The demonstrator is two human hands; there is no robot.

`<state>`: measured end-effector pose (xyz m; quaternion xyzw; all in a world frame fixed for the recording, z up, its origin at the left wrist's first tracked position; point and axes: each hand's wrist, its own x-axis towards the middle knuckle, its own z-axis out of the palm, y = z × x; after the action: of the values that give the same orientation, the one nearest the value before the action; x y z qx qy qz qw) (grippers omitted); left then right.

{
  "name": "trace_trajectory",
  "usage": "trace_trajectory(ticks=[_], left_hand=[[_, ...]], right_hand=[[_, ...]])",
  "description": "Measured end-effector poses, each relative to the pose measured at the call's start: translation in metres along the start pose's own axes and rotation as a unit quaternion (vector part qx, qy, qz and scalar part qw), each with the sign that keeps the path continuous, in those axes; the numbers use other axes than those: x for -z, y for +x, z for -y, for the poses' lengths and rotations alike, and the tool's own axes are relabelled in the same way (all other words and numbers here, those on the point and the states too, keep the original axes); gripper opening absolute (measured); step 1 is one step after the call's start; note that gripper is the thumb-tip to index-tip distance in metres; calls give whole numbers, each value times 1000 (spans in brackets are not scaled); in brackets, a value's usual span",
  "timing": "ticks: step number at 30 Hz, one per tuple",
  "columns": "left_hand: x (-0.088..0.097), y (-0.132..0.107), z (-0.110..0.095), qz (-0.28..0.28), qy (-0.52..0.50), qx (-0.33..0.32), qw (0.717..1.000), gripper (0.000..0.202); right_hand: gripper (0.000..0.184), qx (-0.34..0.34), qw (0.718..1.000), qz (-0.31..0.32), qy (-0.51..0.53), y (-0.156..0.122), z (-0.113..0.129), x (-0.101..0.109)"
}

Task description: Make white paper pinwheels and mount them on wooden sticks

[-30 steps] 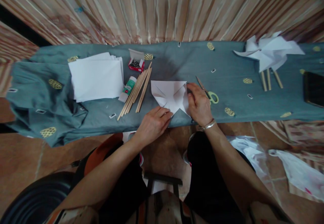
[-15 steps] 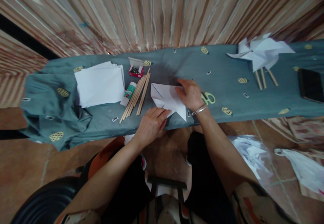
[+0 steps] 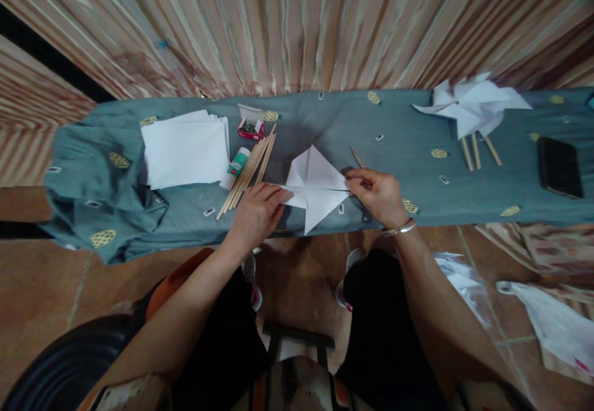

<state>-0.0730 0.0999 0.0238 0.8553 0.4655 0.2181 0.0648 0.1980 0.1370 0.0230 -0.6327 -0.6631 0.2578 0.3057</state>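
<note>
A white sheet of paper (image 3: 320, 169), creased and slit toward its middle, is held just above the table's near edge, its corners pointing outward. My left hand (image 3: 261, 210) pinches its left corner between thumb and fingers. At the opposite corner, my right hand (image 3: 378, 194) grips the paper with closed fingertips; a bracelet circles that wrist. Beyond the right hand, the tip of a pair of scissors (image 3: 357, 158) shows, and the hand covers the handles. Left of the paper lie several thin wooden sticks (image 3: 248, 173) beside a green and white glue stick (image 3: 238, 162).
On the cloth-covered table (image 3: 394, 142), a stack of white paper (image 3: 185, 151) lies left, near a small red box (image 3: 250, 128) of dark pins. White paper pinwheels (image 3: 473, 104) on sticks and a black phone (image 3: 560, 166) lie right. A plastic bag (image 3: 552, 318) is on the floor.
The paper has been turned and lifted so its corners point left, right, up and down. My right hand moved right and nearer to me; my left hand shifted left.
</note>
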Motion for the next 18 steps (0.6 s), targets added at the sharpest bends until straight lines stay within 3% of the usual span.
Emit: trace_trajectory(ticks=[5, 11, 15, 18], left_hand=[[-5, 9, 6, -14, 5, 20, 1000, 27], [-3, 17, 17, -54, -18, 45, 997, 37], [3, 16, -3, -97, -17, 25, 995, 30], [-3, 8, -28, -29, -50, -73, 996, 24]], right_hand=[[27, -3, 999, 10, -32, -28, 2, 8], [32, -23, 996, 71, 43, -55, 7, 1], [32, -35, 997, 65, 34, -58, 8, -2], [28, -3, 999, 37, -34, -59, 6, 0]])
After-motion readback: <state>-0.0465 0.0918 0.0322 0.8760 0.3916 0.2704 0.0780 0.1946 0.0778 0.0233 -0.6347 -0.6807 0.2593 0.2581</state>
